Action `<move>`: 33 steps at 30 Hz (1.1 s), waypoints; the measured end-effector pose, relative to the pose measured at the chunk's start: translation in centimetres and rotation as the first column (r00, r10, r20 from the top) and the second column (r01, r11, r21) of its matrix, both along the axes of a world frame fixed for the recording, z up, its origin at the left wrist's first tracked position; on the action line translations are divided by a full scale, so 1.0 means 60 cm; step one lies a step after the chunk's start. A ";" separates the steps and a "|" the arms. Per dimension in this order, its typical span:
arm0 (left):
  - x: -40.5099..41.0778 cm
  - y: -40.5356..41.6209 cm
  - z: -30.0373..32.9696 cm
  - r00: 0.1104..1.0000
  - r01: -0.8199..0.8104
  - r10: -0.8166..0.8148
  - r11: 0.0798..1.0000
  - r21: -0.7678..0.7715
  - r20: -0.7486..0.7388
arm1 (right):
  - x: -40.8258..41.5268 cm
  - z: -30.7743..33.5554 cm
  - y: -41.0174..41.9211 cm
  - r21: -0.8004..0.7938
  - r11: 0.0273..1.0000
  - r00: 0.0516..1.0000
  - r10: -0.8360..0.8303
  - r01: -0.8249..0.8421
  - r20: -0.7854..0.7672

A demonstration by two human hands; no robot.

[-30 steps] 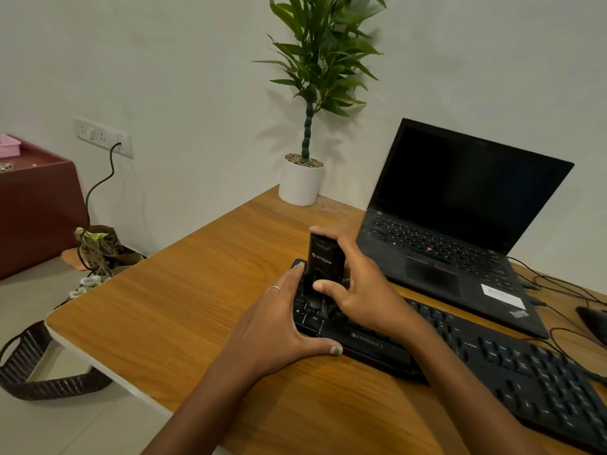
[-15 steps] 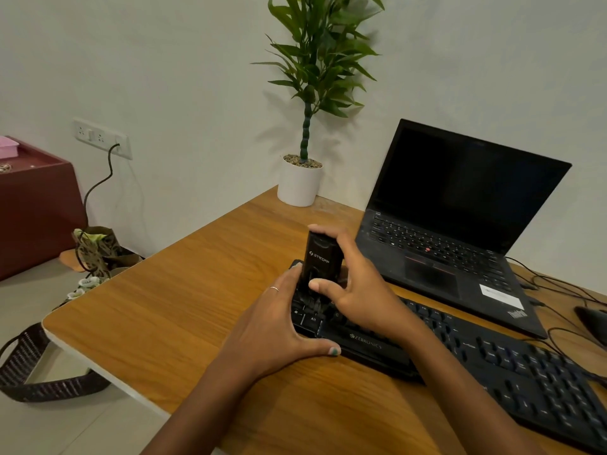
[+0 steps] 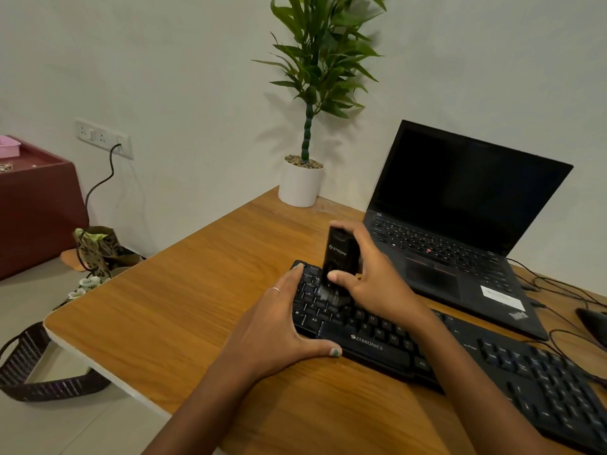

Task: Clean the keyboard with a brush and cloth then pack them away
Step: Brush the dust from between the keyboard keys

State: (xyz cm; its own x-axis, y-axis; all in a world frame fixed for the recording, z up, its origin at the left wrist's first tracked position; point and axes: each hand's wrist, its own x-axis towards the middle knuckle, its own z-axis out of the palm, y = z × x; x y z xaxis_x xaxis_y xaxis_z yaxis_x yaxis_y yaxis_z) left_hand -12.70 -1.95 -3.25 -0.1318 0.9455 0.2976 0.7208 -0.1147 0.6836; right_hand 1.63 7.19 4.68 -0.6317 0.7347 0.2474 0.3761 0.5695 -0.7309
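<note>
Wide wooden bench (image 3: 184,303) fills the view, its left corner rounded and jutting over the tiled floor, and up at the far edge by the wall stands the open ThinkPad laptop (image 3: 460,224), screen dark, lid tilted back. In front of it, running along the near right part of the bench, lies the black Zebronics keyboard (image 3: 492,366), long and angled, its left end pointing toward the middle of the bench. At the far edge, just left of the laptop, a potted plant (image 3: 305,133) rises tall out of a white pot. Now the hands: the left hand (image 3: 276,326) lies on the keyboard's left end, fingers straight along the side of it, thumb stretched along the front edge, a ring on one finger, that grip flat and steadying rather than curled. The right hand (image 3: 371,284) has its grip clamped on the brush (image 3: 340,257), a black upright block with pale lettering, thumb across the front, fingers wrapped over the top and back. And there are the bristles, pale and splayed, down on the keys at the left end of the keyboard, just beside the left hand's fingertips. Thin black cables (image 3: 558,290) trail across the right edge of the bench behind the keyboard. The cloth I cannot spot anywhere.
</note>
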 end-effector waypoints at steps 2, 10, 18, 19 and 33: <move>0.000 0.000 -0.001 1.000 -0.006 0.006 1.000 -0.007 -0.001 | -0.003 -0.009 0.000 0.115 0.989 0.995 -0.095 0.096 -0.012; 0.000 0.000 0.000 1.000 0.005 -0.005 1.000 -0.005 0.011 | 0.004 -0.005 0.005 -0.053 0.999 1.000 0.006 -0.007 -0.026; 0.001 0.001 0.000 1.000 0.000 0.000 1.000 -0.019 -0.010 | 0.011 0.005 0.009 -0.123 0.991 0.998 0.043 -0.048 -0.042; 0.001 0.002 0.000 1.000 -0.005 0.005 1.000 -0.019 -0.014 | 0.008 0.001 0.011 -0.083 0.996 1.000 -0.009 0.007 -0.018; 0.000 0.002 -0.001 0.999 -0.013 0.011 0.998 -0.054 -0.030 | 0.001 -0.012 0.036 0.003 0.981 0.978 -0.191 0.192 -0.083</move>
State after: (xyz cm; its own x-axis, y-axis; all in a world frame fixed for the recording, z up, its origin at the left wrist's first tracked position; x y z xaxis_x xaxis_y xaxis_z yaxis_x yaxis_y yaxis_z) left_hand -12.68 -1.83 -3.34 -0.1353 0.9587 0.2501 0.7418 -0.0693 0.6670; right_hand 1.69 9.35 3.95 -0.4564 0.8373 0.3011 0.4178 0.5004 -0.7583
